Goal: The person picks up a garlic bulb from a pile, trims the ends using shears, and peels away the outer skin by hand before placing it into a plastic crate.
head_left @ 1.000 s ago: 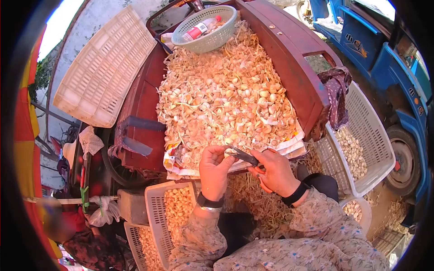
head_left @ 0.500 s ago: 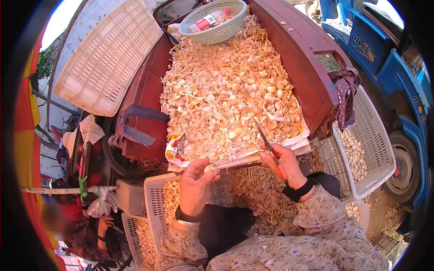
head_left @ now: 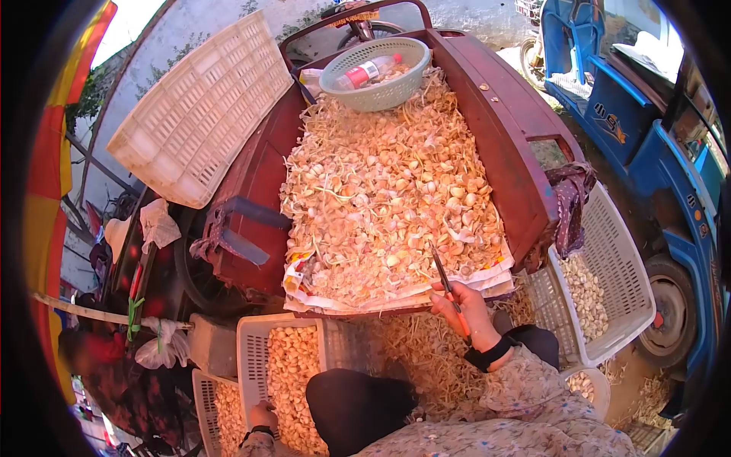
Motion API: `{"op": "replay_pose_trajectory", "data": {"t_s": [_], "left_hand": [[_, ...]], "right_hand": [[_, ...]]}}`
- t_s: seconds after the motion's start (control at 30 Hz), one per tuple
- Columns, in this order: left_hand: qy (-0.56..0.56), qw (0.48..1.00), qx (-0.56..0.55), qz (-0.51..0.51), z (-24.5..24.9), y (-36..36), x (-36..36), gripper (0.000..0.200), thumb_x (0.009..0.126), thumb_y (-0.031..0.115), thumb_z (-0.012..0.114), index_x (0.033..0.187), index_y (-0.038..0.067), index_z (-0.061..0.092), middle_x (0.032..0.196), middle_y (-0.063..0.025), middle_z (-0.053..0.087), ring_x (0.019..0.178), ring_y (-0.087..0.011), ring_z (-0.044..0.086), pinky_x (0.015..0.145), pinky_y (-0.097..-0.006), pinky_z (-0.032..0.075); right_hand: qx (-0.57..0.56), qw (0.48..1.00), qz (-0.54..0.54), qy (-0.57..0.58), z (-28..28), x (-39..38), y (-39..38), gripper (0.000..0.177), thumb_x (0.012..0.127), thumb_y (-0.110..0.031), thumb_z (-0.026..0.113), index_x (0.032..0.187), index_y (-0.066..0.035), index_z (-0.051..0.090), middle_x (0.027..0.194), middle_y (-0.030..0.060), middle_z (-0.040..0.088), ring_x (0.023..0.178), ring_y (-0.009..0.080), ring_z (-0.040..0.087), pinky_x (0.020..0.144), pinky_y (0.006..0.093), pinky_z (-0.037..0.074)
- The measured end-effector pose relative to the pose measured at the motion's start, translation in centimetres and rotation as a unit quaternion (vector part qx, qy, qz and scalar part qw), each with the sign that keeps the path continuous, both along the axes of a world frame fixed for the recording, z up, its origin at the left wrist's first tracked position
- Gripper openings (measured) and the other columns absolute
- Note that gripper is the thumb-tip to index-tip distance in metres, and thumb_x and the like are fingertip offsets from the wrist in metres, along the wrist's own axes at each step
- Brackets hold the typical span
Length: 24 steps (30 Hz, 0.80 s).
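A big heap of untrimmed garlic (head_left: 388, 198) fills the bed of a red cart (head_left: 499, 129). My right hand (head_left: 466, 311) is at the near edge of the heap, shut on dark-bladed shears with an orange handle (head_left: 448, 288), blades pointing up over the garlic. My left hand (head_left: 263, 416) is low at the left, resting on trimmed garlic bulbs inside a white crate (head_left: 251, 343). Its fingers are partly hidden, so I cannot see whether it holds a bulb. Cut stalks and skins (head_left: 426, 358) lie piled between my knees.
A green basket (head_left: 381, 91) holding a plastic bottle sits at the heap's far end. Another white crate with garlic (head_left: 617, 251) stands at the right, and an empty one (head_left: 198, 114) leans on the cart's left. A blue vehicle (head_left: 647, 129) is behind. A person (head_left: 99, 358) crouches at left.
My left hand left the shears, carried a garlic bulb down and left, and now rests in the white crate. My right hand turned the shears upright and stayed at the heap's edge.
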<state>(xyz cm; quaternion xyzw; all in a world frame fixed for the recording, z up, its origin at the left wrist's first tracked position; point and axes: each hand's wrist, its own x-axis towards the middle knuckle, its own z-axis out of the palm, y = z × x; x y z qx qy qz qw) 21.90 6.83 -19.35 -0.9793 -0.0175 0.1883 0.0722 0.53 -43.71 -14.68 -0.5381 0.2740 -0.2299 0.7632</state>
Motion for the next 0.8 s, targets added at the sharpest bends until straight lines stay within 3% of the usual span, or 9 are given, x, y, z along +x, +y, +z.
{"op": "replay_pose_trajectory", "data": {"t_s": [0.07,0.13,0.17,0.23,0.27,0.37,0.5,0.63,0.8], "left_hand": [[0.031,0.994,0.07,-0.083,1.9,-3.2,-0.6,0.025,0.077,0.017,0.066,0.096,0.002,0.06,0.089,-0.0171,0.061,0.082,-0.0304,0.059,0.071,-0.0429,0.049],[-0.013,0.972,-0.007,-0.236,4.1,-8.4,-0.9,0.033,0.077,0.018,0.067,0.104,0.002,0.057,0.097,-0.0177,0.06,0.088,-0.0307,0.059,0.074,-0.0422,0.049],[-0.072,0.93,-0.117,-0.342,5.2,-11.8,-0.7,0.038,0.077,0.018,0.066,0.108,0.001,0.055,0.102,-0.0181,0.059,0.092,-0.0307,0.058,0.075,-0.0416,0.049],[0.004,0.887,-0.36,-0.29,10.0,-22.4,-1.0,0.04,0.076,0.01,0.065,0.112,-0.001,0.052,0.11,-0.0181,0.056,0.097,-0.029,0.057,0.078,-0.0335,0.048],[-0.09,0.804,-0.41,-0.422,12.3,-27.6,-0.8,0.038,0.077,0.009,0.064,0.113,0.001,0.052,0.109,-0.0165,0.057,0.096,-0.0273,0.058,0.08,-0.0324,0.048],[-0.11,0.738,-0.529,-0.404,11.6,-39.6,5.8,0.052,0.082,0.023,0.06,0.125,0.002,0.042,0.124,-0.0188,0.047,0.114,-0.028,0.046,0.093,-0.0328,0.038],[-0.167,0.844,-0.464,-0.211,8.0,-50.7,17.7,0.074,0.079,0.049,0.055,0.135,0.007,0.031,0.136,-0.0251,0.029,0.126,-0.0391,0.028,0.103,-0.0417,0.024],[-0.167,0.935,-0.285,-0.13,11.2,-55.3,18.2,0.076,0.074,0.061,0.051,0.133,0.015,0.038,0.13,-0.0153,0.043,0.121,-0.0358,0.037,0.098,-0.0465,0.028],[-0.092,0.906,-0.363,-0.196,8.5,-58.9,20.6,0.07,0.074,0.059,0.05,0.129,0.016,0.044,0.123,-0.0144,0.051,0.118,-0.0336,0.044,0.097,-0.0477,0.03]], "right_hand": [[-0.003,1.0,0.011,0.024,0.8,-0.4,-0.1,0.031,0.084,-0.018,0.062,0.108,0.0,0.054,0.075,0.0003,0.058,0.063,0.0052,0.052,0.058,0.019,0.041],[0.024,0.999,0.012,0.018,1.4,-0.7,0.1,0.032,0.084,-0.019,0.062,0.109,-0.001,0.054,0.075,0.0002,0.058,0.063,0.0048,0.052,0.057,0.0185,0.04],[0.037,0.999,0.01,0.015,1.2,-0.8,0.2,0.032,0.084,-0.02,0.062,0.109,-0.001,0.053,0.075,0.0001,0.058,0.063,0.0045,0.052,0.056,0.0183,0.039],[-0.009,1.0,0.009,-0.016,0.0,-0.8,0.6,0.032,0.085,-0.021,0.061,0.109,-0.001,0.054,0.073,-0.0003,0.059,0.06,0.0037,0.05,0.054,0.0176,0.038],[-0.015,1.0,0.011,-0.017,0.2,-0.8,0.7,0.032,0.085,-0.02,0.061,0.109,-0.001,0.053,0.072,-0.0002,0.059,0.058,0.0033,0.049,0.052,0.0174,0.037],[0.03,0.998,0.052,0.013,2.8,-1.2,0.2,0.03,0.085,-0.015,0.061,0.11,-0.001,0.053,0.073,-0.0015,0.056,0.055,0.0019,0.044,0.051,0.017,0.036],[0.033,0.996,0.07,0.036,2.7,-1.7,-0.5,0.03,0.083,-0.015,0.064,0.109,-0.003,0.055,0.074,-0.0052,0.05,0.065,0.0021,0.042,0.061,0.0164,0.036],[0.074,0.994,0.063,0.053,2.8,-2.0,-2.1,0.032,0.084,-0.014,0.063,0.113,-0.003,0.054,0.077,-0.004,0.052,0.068,0.0022,0.044,0.064,0.0161,0.038],[0.13,0.99,0.058,0.02,3.5,-1.9,-3.5,0.035,0.085,-0.013,0.06,0.118,-0.004,0.051,0.078,-0.0002,0.058,0.064,0.0024,0.049,0.061,0.0153,0.04]]}}
